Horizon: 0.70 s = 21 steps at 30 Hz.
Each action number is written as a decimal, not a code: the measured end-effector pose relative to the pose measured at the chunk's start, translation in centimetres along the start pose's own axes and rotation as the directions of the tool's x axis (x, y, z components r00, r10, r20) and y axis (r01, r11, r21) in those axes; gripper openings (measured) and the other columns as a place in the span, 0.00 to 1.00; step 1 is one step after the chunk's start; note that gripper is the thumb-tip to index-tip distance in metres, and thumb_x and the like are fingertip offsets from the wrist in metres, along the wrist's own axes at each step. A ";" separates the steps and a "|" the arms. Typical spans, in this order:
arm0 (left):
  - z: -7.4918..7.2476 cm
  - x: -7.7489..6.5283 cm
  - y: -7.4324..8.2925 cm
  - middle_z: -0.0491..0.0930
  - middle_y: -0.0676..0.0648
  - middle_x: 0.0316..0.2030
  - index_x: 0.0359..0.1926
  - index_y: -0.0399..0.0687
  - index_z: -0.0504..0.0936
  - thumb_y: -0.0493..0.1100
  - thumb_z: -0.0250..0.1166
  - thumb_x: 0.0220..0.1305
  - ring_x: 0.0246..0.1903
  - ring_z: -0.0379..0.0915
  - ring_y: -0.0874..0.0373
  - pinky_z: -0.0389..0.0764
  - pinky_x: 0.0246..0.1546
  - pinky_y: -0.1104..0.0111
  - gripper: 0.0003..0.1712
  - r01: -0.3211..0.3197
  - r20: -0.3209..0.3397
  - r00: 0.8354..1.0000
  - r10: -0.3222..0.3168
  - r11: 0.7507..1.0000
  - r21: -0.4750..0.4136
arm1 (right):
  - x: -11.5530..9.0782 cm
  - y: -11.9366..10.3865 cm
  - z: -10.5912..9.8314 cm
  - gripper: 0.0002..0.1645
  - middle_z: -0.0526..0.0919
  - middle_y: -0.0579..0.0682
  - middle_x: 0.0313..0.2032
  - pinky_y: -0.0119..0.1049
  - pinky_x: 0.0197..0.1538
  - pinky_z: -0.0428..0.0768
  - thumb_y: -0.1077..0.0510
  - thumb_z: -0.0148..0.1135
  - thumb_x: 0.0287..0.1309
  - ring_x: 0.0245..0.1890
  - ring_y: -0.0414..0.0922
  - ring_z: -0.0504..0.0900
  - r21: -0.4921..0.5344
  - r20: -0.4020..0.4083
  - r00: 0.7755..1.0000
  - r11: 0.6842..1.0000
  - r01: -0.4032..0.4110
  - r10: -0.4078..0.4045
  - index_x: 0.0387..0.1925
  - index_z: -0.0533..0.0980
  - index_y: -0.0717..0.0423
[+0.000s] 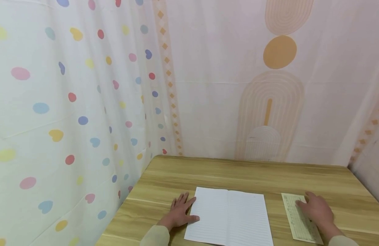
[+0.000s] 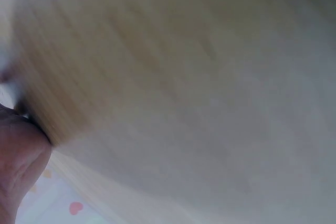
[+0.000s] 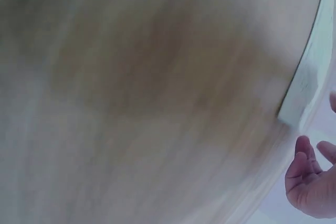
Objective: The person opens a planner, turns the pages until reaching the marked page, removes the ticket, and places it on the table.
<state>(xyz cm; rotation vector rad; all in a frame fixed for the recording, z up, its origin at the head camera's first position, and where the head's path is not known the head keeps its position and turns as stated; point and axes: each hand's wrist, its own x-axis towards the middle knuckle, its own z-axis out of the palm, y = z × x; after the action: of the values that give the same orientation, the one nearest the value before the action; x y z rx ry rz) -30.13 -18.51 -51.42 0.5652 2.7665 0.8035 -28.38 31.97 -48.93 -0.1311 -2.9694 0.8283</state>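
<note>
An open notebook (image 1: 246,217) with white ruled pages lies flat on the wooden table. Beside it on the left rests my left hand (image 1: 180,212), fingers spread, with the thumb and a fingertip over the page's left edge. Farther right lies a pale yellow sheet (image 1: 295,217) with printed or written marks too small to read. My right hand (image 1: 319,209) is over that sheet's right side, thumb extended across it. In the right wrist view the fingers of the right hand (image 3: 315,190) bend loosely near the sheet's corner; whether they touch it I cannot tell.
The wood-grain table (image 1: 238,174) runs back to a pale curtain (image 1: 207,102) with arch patterns. On the left hangs a white curtain (image 1: 54,153) with coloured dots and hearts. Both wrist views are blurred across the tabletop.
</note>
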 end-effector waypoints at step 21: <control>-0.5 0.7 1.4 0.61 0.28 0.69 0.71 0.35 0.63 0.53 0.68 0.64 0.69 0.51 0.28 0.50 0.66 0.34 0.43 -0.051 -0.153 0.988 0.022 0.982 -0.184 | -1.2 -6.3 4.5 0.44 0.63 0.78 0.64 0.71 0.52 0.71 0.40 0.65 0.61 0.60 0.78 0.65 0.057 0.018 0.915 0.914 0.403 -0.404 0.66 0.68 0.69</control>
<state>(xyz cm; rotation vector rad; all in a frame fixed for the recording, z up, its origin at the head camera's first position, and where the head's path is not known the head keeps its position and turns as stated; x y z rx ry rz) -30.48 -17.33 -50.28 0.5412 2.7778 1.1453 -27.89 24.22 -49.55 0.4861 -2.8380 0.8498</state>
